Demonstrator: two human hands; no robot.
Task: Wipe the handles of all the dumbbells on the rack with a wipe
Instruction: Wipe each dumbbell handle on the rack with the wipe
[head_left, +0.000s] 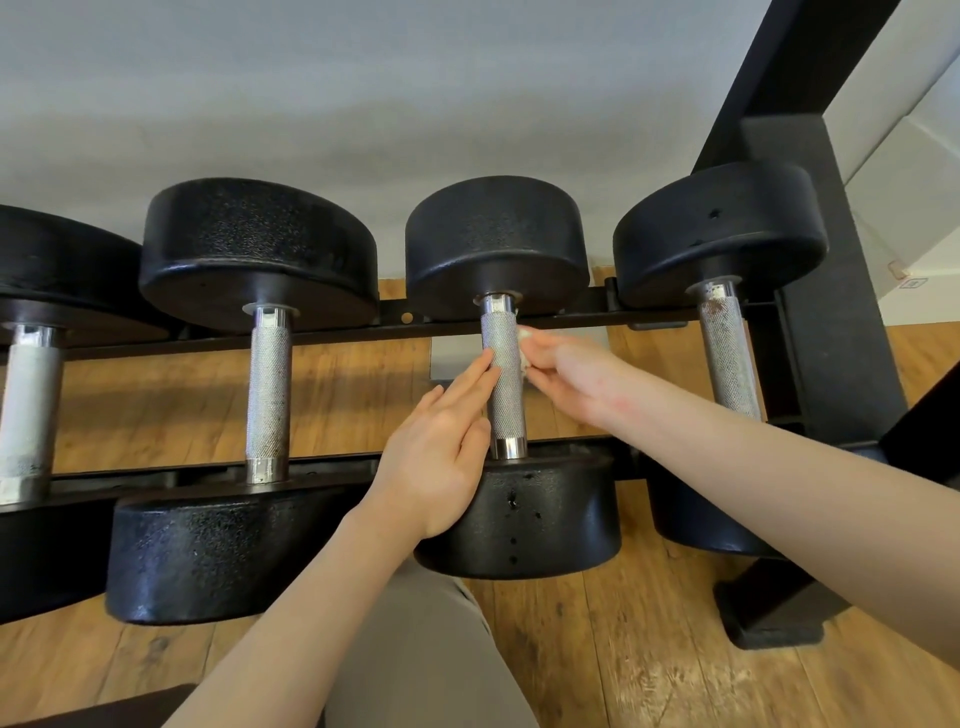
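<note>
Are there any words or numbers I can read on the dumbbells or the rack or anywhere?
No, none can be read here.
Dumbbell heads: plain black, no numbers or brand showing.
Handles: only a knurled metal pattern, no text.
Rack rail: bare black metal, no label.
Small plate on the wall at far right: it may carry a mark, but it is too small and blurred to read.
</note>
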